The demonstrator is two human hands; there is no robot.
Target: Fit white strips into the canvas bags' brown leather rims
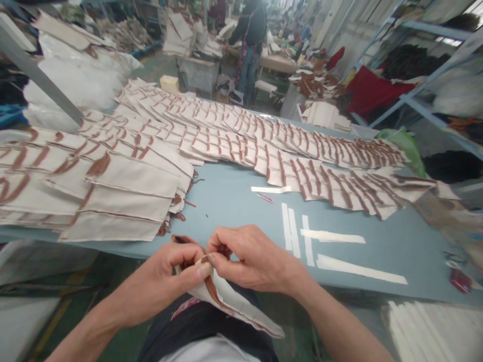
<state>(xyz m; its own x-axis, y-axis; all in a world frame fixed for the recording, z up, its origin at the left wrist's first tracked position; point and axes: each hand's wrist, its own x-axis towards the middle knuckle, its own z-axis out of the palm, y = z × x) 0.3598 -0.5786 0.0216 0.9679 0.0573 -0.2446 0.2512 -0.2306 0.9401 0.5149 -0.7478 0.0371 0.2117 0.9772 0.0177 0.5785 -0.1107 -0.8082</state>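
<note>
Over my lap, at the table's near edge, both hands meet on a cream fabric piece (241, 306) with brown trim. My left hand (171, 274) is closed on its upper edge, thumb pressed on top. My right hand (252, 256) pinches the same edge just beside the left thumb. The rest of the piece hangs down to the right, its brown strip (213, 291) running along it. What lies exactly between the right fingertips is too small to make out.
Overlapping cream pieces with brown trim (124, 196) cover the table's left; long rows (279, 161) cross its far side. White strips (339, 236) and a small pink-handled tool (266, 197) lie on the blue table (226, 191). A red object (460, 280) sits far right. Another person (249, 45) stands behind.
</note>
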